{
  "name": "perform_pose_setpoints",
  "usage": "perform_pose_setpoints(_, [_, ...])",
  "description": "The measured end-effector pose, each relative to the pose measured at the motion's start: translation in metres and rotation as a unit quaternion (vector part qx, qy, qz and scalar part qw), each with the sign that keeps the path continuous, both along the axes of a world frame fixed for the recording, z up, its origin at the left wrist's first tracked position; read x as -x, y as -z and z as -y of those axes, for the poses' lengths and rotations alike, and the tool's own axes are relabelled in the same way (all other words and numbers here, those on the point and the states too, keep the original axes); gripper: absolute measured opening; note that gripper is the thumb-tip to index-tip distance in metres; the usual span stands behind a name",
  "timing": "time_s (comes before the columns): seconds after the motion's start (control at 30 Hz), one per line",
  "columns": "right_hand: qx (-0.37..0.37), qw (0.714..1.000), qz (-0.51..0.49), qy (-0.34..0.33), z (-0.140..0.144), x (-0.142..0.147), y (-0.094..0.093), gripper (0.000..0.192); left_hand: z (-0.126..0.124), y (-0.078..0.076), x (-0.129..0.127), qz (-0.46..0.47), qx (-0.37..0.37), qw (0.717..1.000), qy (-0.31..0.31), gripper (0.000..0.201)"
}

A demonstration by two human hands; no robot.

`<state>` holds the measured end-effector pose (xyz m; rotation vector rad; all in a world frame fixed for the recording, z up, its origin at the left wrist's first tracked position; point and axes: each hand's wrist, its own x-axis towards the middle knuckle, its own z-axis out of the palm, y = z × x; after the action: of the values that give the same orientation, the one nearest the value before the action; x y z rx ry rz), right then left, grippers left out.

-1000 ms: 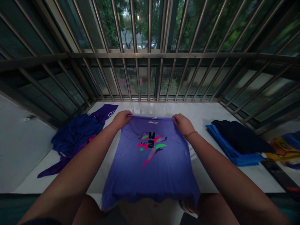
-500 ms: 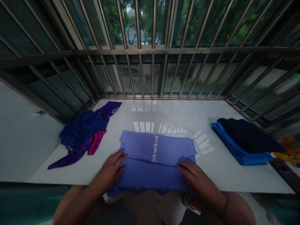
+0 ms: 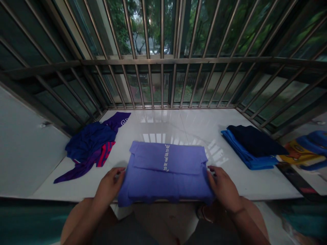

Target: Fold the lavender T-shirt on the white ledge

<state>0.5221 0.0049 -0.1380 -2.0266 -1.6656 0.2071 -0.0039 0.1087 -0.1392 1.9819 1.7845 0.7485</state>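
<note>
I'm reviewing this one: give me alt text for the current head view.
A partly folded purple shirt lies on a white ledge between a person's left hand and right hand, at its side edges. A rumpled clothes heap sits to the left, a folded blue stack to the right, window bars beyond.

The left hand (image 3: 111, 185) and right hand (image 3: 223, 185) have let go of the lavender shirt's (image 3: 166, 187) far edge, where they pinched it a second ago, and come back towards the body. Its far part is now turned over as a flap (image 3: 184, 161) between them, white lettering (image 3: 166, 159) showing where the bright print was. Half a second ago both hands lay over the flap's near edge; they have since slid outward to the shirt's sides (fingers loosely parted), leaving that edge uncovered between them.
</note>
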Motion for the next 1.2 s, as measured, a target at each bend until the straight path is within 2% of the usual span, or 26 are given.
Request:
perform_pose_setpoints(0.17, [0.064, 0.995, 0.017, 0.080, -0.091, -0.013, -0.017, 0.052, -0.094, -0.023, -0.038, -0.022, 0.040, 0.998, -0.043, 0.044])
perform_pose_setpoints(0.27, [0.105, 0.990, 0.004, 0.095, -0.129, -0.016, -0.018, 0.045, -0.139, -0.028, -0.057, -0.045, 0.054, 0.996, -0.059, 0.052])
perform_pose_setpoints(0.37, [0.091, 0.992, -0.007, 0.091, -0.145, -0.019, -0.015, 0.031, -0.163, -0.026, -0.066, -0.048, 0.047, 0.997, -0.045, 0.049])
perform_pose_setpoints(0.47, [0.061, 0.994, -0.023, 0.093, -0.152, -0.023, -0.011, 0.024, -0.171, -0.021, -0.067, -0.031, 0.045, 0.998, -0.018, 0.034])
perform_pose_setpoints(0.53, [0.040, 0.994, -0.032, 0.099, -0.156, -0.026, -0.007, 0.026, -0.171, -0.017, -0.066, -0.016, 0.040, 0.999, -0.019, 0.033])
perform_pose_setpoints(0.63, [0.016, 0.993, -0.040, 0.111, -0.167, -0.030, -0.002, 0.029, -0.170, -0.009, -0.067, 0.001, 0.030, 0.998, -0.057, 0.040])
perform_pose_setpoints(0.73, [0.008, 0.993, -0.041, 0.112, -0.178, -0.031, 0.003, 0.026, -0.167, -0.003, -0.072, 0.007, 0.029, 0.996, -0.082, 0.037])
perform_pose_setpoints(0.8, [0.010, 0.993, -0.038, 0.108, -0.183, -0.031, 0.004, 0.024, -0.161, -0.004, -0.076, 0.012, 0.029, 0.996, -0.088, 0.038])
perform_pose_setpoints(0.87, [0.012, 0.994, -0.033, 0.103, -0.183, -0.033, 0.002, 0.024, -0.149, -0.010, -0.078, 0.008, -0.007, 0.996, -0.090, 0.043])
perform_pose_setpoints(0.93, [0.016, 0.995, -0.027, 0.098, -0.180, -0.036, -0.001, 0.026, -0.128, -0.016, -0.079, -0.012, -0.072, 0.995, -0.072, 0.046])
perform_pose_setpoints(1.03, [0.035, 0.996, -0.021, 0.084, -0.171, -0.043, -0.005, 0.030, -0.078, -0.017, -0.079, -0.040, -0.119, 0.992, 0.012, 0.038])
perform_pose_setpoints(1.1, [0.057, 0.996, -0.021, 0.069, -0.166, -0.047, -0.006, 0.032, -0.039, -0.006, -0.078, -0.046, -0.101, 0.991, 0.080, 0.035])
perform_pose_setpoints(1.2, [0.077, 0.996, -0.017, 0.043, -0.164, -0.048, -0.006, 0.027, 0.011, 0.022, -0.075, -0.074, -0.071, 0.982, 0.158, 0.038])
